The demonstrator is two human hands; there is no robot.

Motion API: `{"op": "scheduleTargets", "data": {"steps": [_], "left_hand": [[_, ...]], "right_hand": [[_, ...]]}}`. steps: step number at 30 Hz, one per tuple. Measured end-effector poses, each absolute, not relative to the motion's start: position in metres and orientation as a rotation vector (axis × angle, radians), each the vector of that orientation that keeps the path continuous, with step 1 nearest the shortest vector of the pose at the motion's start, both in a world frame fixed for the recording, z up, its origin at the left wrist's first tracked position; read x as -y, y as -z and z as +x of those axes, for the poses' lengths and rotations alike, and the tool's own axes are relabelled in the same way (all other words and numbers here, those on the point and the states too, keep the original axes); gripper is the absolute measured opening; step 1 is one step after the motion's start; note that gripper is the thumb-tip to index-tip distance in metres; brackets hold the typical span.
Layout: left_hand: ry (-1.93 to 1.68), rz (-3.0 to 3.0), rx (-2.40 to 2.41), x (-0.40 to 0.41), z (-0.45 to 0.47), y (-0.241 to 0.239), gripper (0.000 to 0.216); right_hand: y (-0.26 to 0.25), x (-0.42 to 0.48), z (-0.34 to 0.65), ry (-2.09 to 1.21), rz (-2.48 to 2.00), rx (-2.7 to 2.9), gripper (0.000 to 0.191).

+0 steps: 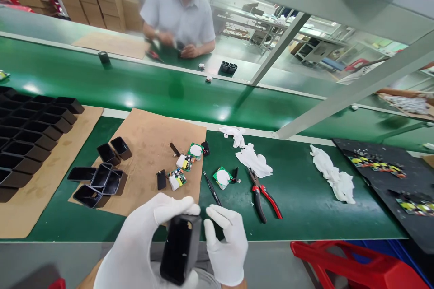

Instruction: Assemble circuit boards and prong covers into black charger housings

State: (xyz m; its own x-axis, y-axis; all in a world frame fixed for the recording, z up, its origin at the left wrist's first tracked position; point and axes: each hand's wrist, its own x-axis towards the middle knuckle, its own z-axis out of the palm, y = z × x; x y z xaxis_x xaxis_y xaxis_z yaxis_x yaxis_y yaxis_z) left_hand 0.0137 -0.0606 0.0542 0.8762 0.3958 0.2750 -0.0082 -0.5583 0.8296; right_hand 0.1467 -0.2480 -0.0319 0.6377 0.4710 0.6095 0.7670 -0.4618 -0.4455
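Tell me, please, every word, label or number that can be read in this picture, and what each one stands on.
No text is readable here.
Black casing in the left hand: no print shows.
Circuit boards on the cardboard sheet: markings too small to read.
Stacked cartons at the back: too blurred to read.

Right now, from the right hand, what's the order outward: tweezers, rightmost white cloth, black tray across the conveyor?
1. Tweezers, just ahead of the right hand.
2. Rightmost white cloth, off to the right.
3. Black tray, across the conveyor.
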Motion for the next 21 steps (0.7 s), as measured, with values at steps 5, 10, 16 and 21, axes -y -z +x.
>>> {"op": "scheduleTargets", "data": {"steps": [5, 10, 16, 21], "left_hand": [[-0.435, 2.087, -0.384, 0.069, 0.014, 0.011, 0.080], [-0.301, 2.036, -0.342, 0.067, 0.025, 0.031, 0.072], [-0.408, 2.121, -0.317, 0.049, 0.039, 0.038, 0.070], [-0.351, 1.976, -0.351, 0.037, 0.034, 0.035, 0.072]], "right_hand": [[0.033, 0.269, 0.187, 0.709, -2.263, 0.788, 0.009], [0.022, 0.258, 0.225, 0.536, -2.508, 0.901, 0.030], [0.000, 0.230, 0.257, 0.321, -2.712, 0.999, 0.043], [-0.022, 0.228, 0.263, 0.417, -2.618, 0.962, 0.025]]}}
